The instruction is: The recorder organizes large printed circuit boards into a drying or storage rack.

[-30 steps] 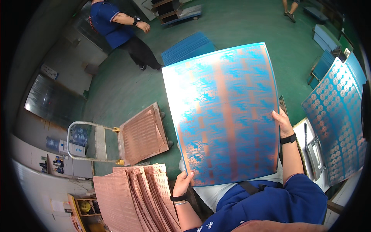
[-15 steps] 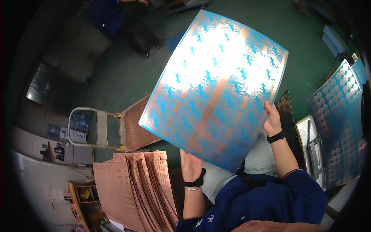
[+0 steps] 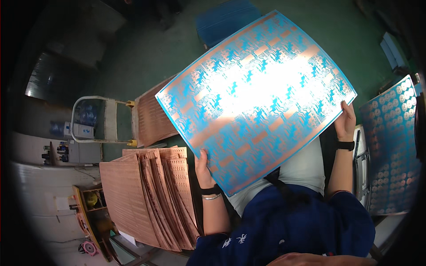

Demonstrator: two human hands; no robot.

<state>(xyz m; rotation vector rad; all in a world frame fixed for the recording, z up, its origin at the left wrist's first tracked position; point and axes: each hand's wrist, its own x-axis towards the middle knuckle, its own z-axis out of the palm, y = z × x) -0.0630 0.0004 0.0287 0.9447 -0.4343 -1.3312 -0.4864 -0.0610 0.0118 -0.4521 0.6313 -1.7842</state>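
A large circuit board panel (image 3: 259,99), copper with a blue printed pattern, is tilted up in front of me. Bright glare washes over its middle. My left hand (image 3: 205,170) grips its lower left edge, the thumb on the near face and the other fingers hidden behind. At the right corner, my right hand (image 3: 346,120) holds the edge with its fingers closed around it. Both wrists carry a black band.
To my left stands a leaning stack of copper panels (image 3: 146,199). Behind it is a hand trolley (image 3: 110,122) bearing another copper panel (image 3: 153,116). On the right, a panel with rows of round patterns (image 3: 390,150) stands upright. A blue board (image 3: 226,20) lies beyond my panel.
The panel has turned clockwise and its right end has moved rightward. My left hand, earlier open beneath the lower edge, now grips the left edge. The right hand has shifted right with the panel.
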